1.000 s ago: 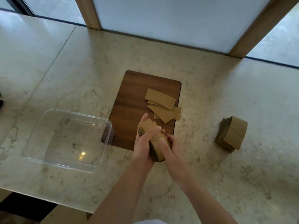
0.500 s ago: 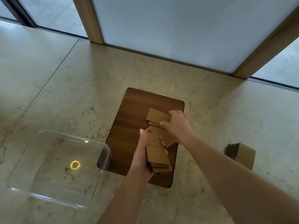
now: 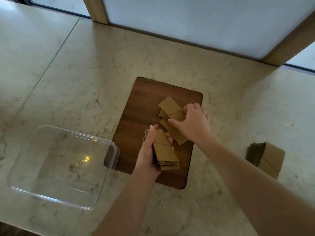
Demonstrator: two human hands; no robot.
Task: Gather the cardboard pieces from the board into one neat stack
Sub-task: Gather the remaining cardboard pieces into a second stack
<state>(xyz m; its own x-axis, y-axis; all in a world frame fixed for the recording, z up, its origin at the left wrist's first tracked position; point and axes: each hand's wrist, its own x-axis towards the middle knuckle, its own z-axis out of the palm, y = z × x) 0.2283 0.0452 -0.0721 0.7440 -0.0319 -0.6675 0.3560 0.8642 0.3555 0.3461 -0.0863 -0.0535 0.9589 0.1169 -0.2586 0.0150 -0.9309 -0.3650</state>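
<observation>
Your left hand [image 3: 148,150] gripped the brown cardboard stack [image 3: 166,151] above the dark wooden board [image 3: 138,116], long axis running away from you; your right hand [image 3: 190,123] pinched the loose brown cardboard pieces [image 3: 170,106] there.

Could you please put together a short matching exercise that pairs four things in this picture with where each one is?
Things:
1. clear plastic container
2. held stack of cardboard
3. loose cardboard pieces
4. second cardboard stack

Places:
A. lying on the wooden board, under the right hand
B. on the counter right of the board, untouched
C. gripped in the left hand above the board
D. on the counter left of the board

Pairs: 1-D, 2-C, 3-A, 4-B
</observation>
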